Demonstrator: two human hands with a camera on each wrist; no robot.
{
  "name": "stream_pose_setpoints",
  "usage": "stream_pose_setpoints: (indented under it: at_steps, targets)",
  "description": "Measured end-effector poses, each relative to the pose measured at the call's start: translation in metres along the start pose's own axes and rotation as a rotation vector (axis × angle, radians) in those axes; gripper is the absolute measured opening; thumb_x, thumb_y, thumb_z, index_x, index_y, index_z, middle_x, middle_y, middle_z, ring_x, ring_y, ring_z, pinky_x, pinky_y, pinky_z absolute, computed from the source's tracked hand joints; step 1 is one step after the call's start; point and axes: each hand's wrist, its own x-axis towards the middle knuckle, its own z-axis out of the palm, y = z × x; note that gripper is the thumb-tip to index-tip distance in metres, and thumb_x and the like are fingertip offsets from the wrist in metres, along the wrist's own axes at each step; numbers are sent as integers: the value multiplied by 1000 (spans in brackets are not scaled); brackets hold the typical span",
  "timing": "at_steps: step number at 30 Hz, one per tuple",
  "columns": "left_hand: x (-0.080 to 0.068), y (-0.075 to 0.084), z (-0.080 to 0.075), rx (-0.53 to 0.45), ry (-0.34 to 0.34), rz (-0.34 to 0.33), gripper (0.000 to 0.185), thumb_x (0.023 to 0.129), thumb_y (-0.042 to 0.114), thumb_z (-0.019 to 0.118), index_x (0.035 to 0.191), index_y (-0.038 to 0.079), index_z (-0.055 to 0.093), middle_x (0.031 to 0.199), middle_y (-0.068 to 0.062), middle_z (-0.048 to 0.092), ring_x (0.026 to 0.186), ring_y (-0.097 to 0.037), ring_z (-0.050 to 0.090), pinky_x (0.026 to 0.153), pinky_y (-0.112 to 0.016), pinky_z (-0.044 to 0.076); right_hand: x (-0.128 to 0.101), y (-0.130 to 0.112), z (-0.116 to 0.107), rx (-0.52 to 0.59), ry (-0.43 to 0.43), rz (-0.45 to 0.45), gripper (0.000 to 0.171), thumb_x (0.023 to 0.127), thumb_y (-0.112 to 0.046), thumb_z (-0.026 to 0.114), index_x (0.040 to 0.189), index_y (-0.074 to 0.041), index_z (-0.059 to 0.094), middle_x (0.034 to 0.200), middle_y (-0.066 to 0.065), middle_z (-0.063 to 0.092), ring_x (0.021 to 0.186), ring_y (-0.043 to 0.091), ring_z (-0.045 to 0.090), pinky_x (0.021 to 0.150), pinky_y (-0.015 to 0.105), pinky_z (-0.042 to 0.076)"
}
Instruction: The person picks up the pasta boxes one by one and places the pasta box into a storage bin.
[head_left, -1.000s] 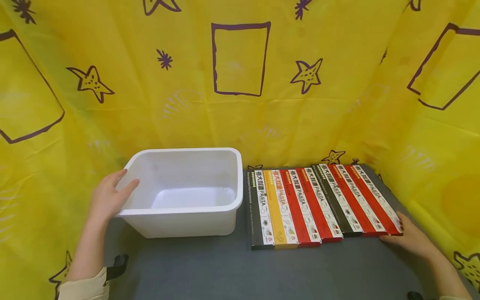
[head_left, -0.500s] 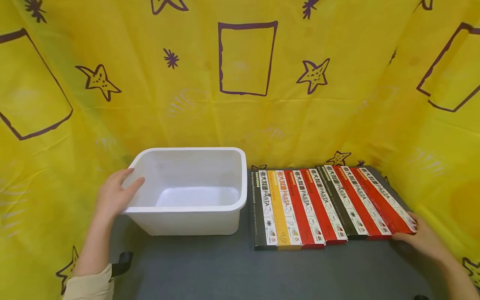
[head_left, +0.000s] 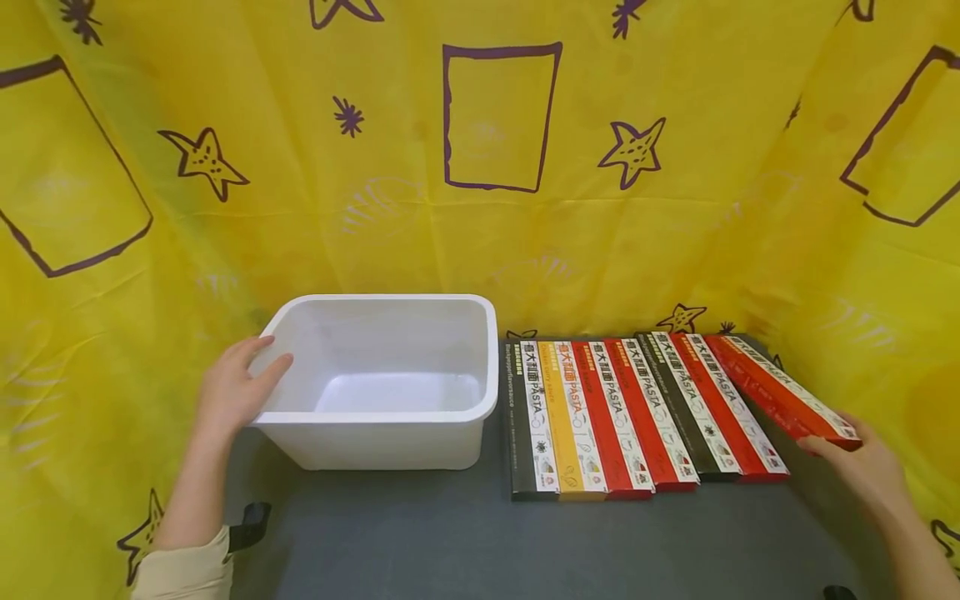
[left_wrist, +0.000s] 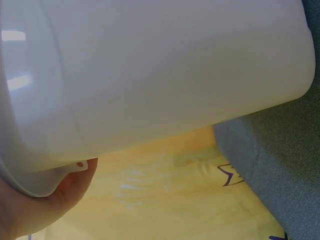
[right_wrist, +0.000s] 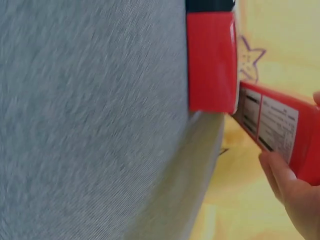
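My left hand [head_left: 234,390] grips the left rim of an upright white plastic bin [head_left: 375,443], thumb over the inner side. In the left wrist view, some of that hand's fingers [left_wrist: 75,187] lie under the rim of the bin [left_wrist: 160,75]. On the right, my right hand [head_left: 866,467] holds the near end of a red pasta box [head_left: 776,393]. That end is raised off the table and the box tilts; its far end stays low beside the row. The right wrist view shows the printed side of this pasta box [right_wrist: 272,122] with fingers at its edge.
Several other pasta boxes lie side by side right of the bin: a black box [head_left: 525,433], a yellow box [head_left: 566,433], red ones and another black box [head_left: 693,425]. They rest on a grey table [head_left: 540,550]. A yellow patterned curtain [head_left: 375,233] surrounds the back and sides.
My right hand has lifted the near end of the rightmost red pasta box and drawn it right, opening a gap from the row. The left hand still holds the bin. The head view shifted slightly.
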Motion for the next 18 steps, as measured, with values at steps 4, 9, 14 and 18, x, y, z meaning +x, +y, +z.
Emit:
stream_pose_setpoints:
  at_steps: [4,9,14,18]
  targets:
    - [0,0,0,7,5,5,63,100,43,48,139,-7,46,142,-36,38,128,-56,32,101,-70,25,-5,-16,0,70,66,34,84,91,-41,62,149,7,23,133,40,36,99,36,42,66,29,34]
    - [0,0,0,13,7,12,62,100,43,48,138,-7,47,142,-36,38,129,-56,32,102,-69,25,-13,-37,1,260,122,11,79,89,-35,68,154,-12,29,110,-2,52,83,0,42,63,13,36]
    - [-2,2,-2,15,-10,-4,64,100,45,47,139,-6,47,143,-36,36,129,-56,31,102,-70,25,-22,-63,5,615,70,-123,52,89,-13,70,135,-29,53,95,-24,55,82,-4,51,65,6,42]
    - [-2,2,-2,17,-20,2,64,100,45,47,138,-6,47,143,-36,35,129,-56,31,102,-70,24,-29,-86,10,935,-60,-233,43,90,0,64,123,-26,63,103,-15,64,88,0,58,71,8,47]
